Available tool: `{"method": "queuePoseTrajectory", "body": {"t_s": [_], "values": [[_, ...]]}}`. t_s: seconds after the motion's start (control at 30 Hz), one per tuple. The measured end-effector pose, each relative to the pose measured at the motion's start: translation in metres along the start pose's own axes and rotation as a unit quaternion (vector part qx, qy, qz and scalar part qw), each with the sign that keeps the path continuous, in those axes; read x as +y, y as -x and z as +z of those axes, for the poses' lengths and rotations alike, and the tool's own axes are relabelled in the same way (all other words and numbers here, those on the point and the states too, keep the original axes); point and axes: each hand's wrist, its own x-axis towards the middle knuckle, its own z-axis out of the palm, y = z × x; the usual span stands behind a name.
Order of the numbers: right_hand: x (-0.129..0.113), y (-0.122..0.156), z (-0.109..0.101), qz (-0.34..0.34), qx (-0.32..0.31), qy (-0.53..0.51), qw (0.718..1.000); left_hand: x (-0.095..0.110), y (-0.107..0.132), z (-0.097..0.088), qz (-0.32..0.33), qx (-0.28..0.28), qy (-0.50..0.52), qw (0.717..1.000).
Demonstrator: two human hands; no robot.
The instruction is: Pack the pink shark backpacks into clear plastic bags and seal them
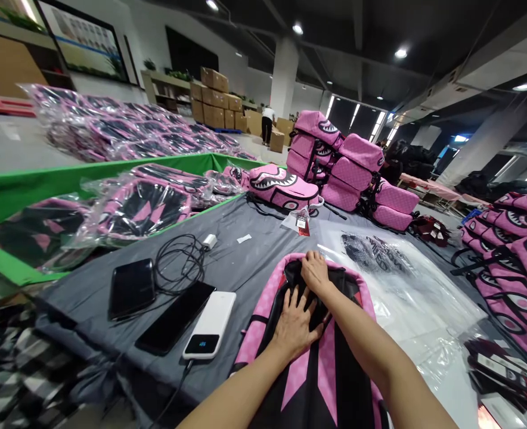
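Observation:
A pink and black backpack lies in front of me on the grey-covered table, its black back panel and pink straps facing up. My left hand rests on the black panel with fingers spread. Near the top, my right hand has its fingers curled over the pink rim and dark fabric. The fingertips of that hand are partly hidden. To the right of the backpack lie clear plastic bags. Left of it are a white power bank with a lit display and a black phone.
A second dark device and a coiled black cable lie on the left. Beyond the green-edged bin are bagged backpacks. Pink backpacks are stacked at the back and right. Tags lie at lower right.

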Motion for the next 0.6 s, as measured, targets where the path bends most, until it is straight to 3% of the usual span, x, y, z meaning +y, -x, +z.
{"method": "queuePoseTrajectory", "body": {"t_s": [0.2, 0.43, 0.6], "values": [[0.002, 0.001, -0.02, -0.045, -0.041, -0.004, 0.998, -0.001, -0.002, -0.002, -0.006, 0.005, 0.009, 1.0], [0.004, 0.03, -0.02, -0.046, -0.029, -0.006, 0.999, 0.001, -0.006, -0.009, -0.013, -0.038, 0.049, 0.998], [0.008, 0.006, -0.029, -0.109, -0.079, -0.018, 0.991, 0.002, -0.006, -0.012, -0.024, -0.049, 0.068, 0.996]]}}
